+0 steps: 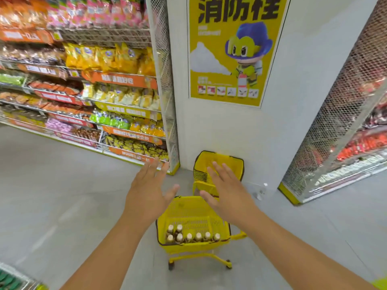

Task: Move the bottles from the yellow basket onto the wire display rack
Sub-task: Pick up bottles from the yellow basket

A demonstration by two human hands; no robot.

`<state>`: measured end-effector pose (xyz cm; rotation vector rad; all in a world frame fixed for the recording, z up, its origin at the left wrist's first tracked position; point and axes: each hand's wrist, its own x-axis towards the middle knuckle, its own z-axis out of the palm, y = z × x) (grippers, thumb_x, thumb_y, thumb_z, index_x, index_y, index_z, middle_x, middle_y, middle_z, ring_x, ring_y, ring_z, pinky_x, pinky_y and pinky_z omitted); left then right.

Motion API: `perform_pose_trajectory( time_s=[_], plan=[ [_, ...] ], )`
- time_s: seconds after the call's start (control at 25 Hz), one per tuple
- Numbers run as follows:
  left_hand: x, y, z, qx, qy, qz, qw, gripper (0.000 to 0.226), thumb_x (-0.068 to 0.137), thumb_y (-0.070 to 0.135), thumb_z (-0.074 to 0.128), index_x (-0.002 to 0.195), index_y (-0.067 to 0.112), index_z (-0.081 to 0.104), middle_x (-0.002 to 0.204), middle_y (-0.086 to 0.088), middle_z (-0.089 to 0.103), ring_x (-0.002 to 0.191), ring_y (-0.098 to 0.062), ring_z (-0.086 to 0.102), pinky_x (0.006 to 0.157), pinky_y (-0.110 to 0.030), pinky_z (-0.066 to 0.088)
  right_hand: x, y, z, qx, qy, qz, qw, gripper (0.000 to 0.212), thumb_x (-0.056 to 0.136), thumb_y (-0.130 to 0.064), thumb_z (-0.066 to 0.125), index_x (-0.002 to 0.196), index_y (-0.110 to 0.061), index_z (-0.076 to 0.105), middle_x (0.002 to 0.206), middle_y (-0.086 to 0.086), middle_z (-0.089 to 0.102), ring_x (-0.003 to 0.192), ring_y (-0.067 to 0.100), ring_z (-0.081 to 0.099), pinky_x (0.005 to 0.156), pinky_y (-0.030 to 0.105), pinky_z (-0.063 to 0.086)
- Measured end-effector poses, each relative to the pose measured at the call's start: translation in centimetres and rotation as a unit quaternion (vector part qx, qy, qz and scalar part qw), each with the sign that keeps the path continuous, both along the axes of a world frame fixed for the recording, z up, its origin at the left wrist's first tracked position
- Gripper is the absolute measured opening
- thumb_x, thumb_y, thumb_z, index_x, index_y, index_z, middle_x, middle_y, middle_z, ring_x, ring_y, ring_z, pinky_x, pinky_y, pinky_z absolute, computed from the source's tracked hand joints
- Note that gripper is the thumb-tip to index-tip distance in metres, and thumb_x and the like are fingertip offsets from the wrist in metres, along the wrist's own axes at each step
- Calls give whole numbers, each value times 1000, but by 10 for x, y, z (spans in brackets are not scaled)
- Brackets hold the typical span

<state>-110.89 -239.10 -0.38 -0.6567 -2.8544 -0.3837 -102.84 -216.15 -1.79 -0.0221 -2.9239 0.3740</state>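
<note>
A yellow basket [184,210] on a wheeled frame stands on the floor in front of me. Several brown bottles [189,237] with pale caps stand upright along its near side. My left hand [148,191] hovers above and to the left of the basket, fingers spread and holding nothing. My right hand [225,188] hovers above the basket's far right side, fingers also spread and empty. A wire display rack [83,97] full of snack bags runs along the left.
A stack of yellow baskets [228,162] stands against the white pillar behind the cart. A clear bottle [261,192] lies on the floor to its right. Another mesh-sided rack [339,130] stands at the right. Grey floor stretches to the left.
</note>
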Motion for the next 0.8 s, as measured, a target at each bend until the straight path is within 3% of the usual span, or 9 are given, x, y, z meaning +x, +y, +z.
perform_pose_trajectory(
  time_s=[0.2, 0.32, 0.44, 0.68, 0.8],
  plan=[
    [-53, 28, -58, -23, -34, -25, 999, 94, 81, 79, 15, 158, 29, 32, 168, -3, 23, 154, -26, 21, 121, -41, 25, -44, 24, -48, -34, -51, -10, 998, 103, 84, -87, 4, 161, -22, 26, 171, -3, 13, 159, 21, 5, 126, 49, 21],
    [-96, 39, -104, -42, -85, -26, 995, 91, 83, 79, 19, 156, 27, 38, 166, -4, 28, 151, -28, 29, 117, -44, 34, -86, 35, -92, -14, -101, -1, 995, 83, 94, -71, 32, 152, -14, 47, 163, 5, 38, 152, 30, 32, 115, 53, 41],
    [-138, 41, -157, -59, -154, -28, 986, 86, 84, 76, 30, 149, 23, 49, 159, -9, 41, 144, -32, 40, 111, -47, 43, -135, 38, -139, -8, -151, 11, 988, 78, 94, -65, 39, 147, -9, 53, 158, 10, 46, 146, 35, 43, 111, 52, 46],
    [-194, 41, -288, -30, -211, 4, 977, 79, 86, 70, 39, 147, 22, 51, 156, -9, 45, 142, -32, 45, 109, -46, 46, -220, 40, -258, -23, -222, 68, 972, 81, 94, -65, 34, 154, -12, 44, 165, 8, 34, 153, 31, 30, 118, 48, 37],
    [-200, 43, -376, -7, -257, 48, 965, 80, 86, 71, 37, 153, 28, 42, 162, -3, 36, 148, -27, 36, 106, -44, 46, -249, 34, -344, -72, -277, 96, 953, 91, 88, -71, 16, 162, -19, 24, 172, 0, 11, 159, 24, 6, 127, 44, 22]
  ],
)
